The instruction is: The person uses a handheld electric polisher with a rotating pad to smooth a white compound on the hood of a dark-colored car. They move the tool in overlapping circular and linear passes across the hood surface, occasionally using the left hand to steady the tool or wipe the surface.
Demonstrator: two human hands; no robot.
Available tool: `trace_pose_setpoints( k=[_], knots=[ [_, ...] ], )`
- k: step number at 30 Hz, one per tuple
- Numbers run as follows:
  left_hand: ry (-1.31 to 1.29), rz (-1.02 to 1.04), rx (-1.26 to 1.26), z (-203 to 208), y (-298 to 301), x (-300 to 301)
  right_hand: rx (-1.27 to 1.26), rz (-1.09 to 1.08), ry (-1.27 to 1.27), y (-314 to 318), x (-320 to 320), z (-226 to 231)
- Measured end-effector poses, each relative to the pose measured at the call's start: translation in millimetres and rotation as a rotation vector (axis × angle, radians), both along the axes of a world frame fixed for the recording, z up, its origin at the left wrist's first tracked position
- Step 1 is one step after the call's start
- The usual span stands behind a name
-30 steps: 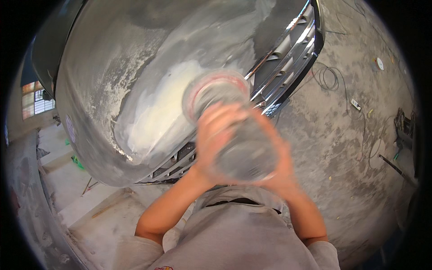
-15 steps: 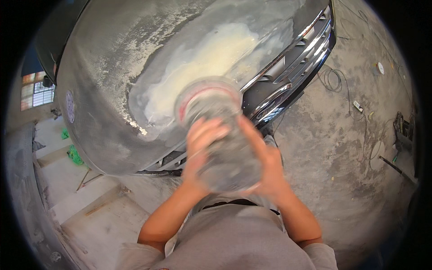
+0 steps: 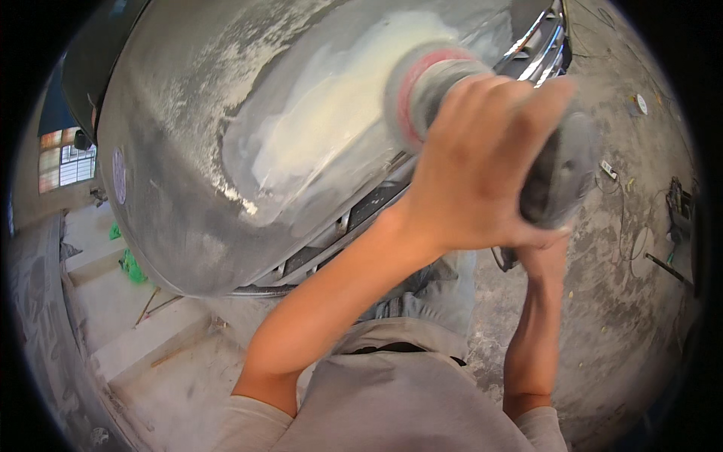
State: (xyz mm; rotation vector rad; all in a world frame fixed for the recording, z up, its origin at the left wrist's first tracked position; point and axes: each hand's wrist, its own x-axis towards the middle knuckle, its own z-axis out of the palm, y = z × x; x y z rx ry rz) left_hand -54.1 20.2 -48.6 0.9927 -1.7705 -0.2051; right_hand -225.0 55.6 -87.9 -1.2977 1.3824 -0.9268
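Note:
A round-pad sander (image 3: pixel 561 169), dark grey with a red ring at its pad, is tilted against the grey car bumper (image 3: pixel 248 260). Its pad meets the right end of a smooth, cream-coloured filler patch (image 3: pixel 324 124). My left hand (image 3: pixel 474 166) is closed around the sander's body, the back of the hand facing up. On the sander's near side is my right hand (image 3: pixel 546 252), mostly covered by the left hand and the tool; it appears to hold the rear of the body. Motion smears the pad and the hands.
A chrome-barred grille (image 3: pixel 538 53) lies just beyond the sander. To the right, a cable and a white power strip (image 3: pixel 608 170) lie on the stained concrete floor (image 3: pixel 557 354). Green plastic scraps (image 3: pixel 132 265) and flat pale boards (image 3: pixel 151 339) are on the left.
The sander has moved up and right along the patch, and its body has swung right. My left forearm now reaches across the front; my right hand has gone from plain view to mostly hidden.

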Motion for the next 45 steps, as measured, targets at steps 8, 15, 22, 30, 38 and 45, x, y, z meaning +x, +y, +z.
trace_pose_setpoints(
  k=[8, 15, 22, 30, 38, 45],
  knots=[
    [-0.347, 0.354, 0.165, -14.2, 152.6, 82.8, -0.291, 0.544, -0.154, 69.1, 62.1, 9.3],
    [-0.239, 0.434, -0.044, -26.4, 197.8, 90.9, -0.171, 0.738, 0.007, 98.1, 86.3, 22.8],
    [-0.086, 0.088, 0.151, -5.3, 127.2, 52.8, 0.092, 0.175, -0.459, 82.9, 58.0, -9.1],
    [-0.226, 0.53, -0.097, -45.4, 245.4, 102.7, -0.19, 0.794, 0.112, 119.9, 101.0, 29.2],
    [-0.234, 0.177, 0.156, -20.2, 159.2, 68.9, -0.234, 0.398, -0.239, 97.5, 56.4, -12.3],
    [-0.295, 0.097, 0.184, -33.0, 158.6, 66.7, -0.041, 0.278, -0.392, 107.9, 57.7, -32.0]
  ],
)
